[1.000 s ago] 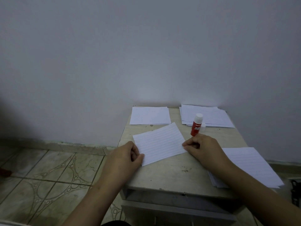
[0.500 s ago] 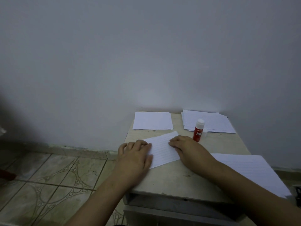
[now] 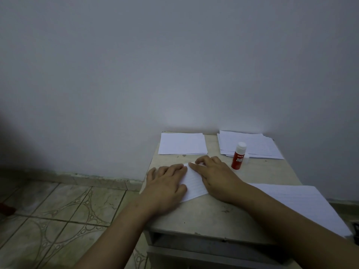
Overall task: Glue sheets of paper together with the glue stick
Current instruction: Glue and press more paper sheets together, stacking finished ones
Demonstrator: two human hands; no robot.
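**Both hands flat on the lined sheet**

We see a small table (image 3: 252, 202) standing against a pale wall (image 3: 174, 65), and both forearms reach across it from the near edge. The left hand (image 3: 166, 183) lies palm down, fingers straight and close together, pressing the left part of a lined sheet (image 3: 194, 183) near the table's left edge. The right hand (image 3: 215, 177) rests on the sheet's right part, its fingers bent a little with the tips on the far edge of the paper; we cannot tell whether they pinch it.

A large sheet (image 3: 303, 202) lies under the right forearm. Two paper stacks sit at the back: a plain stack (image 3: 182, 143) on the left, a lined stack (image 3: 258, 144) on the right.

The glue stick (image 3: 238, 155) stands upright, capped white, just beyond the right hand; its red label reads "GLUE STICK".
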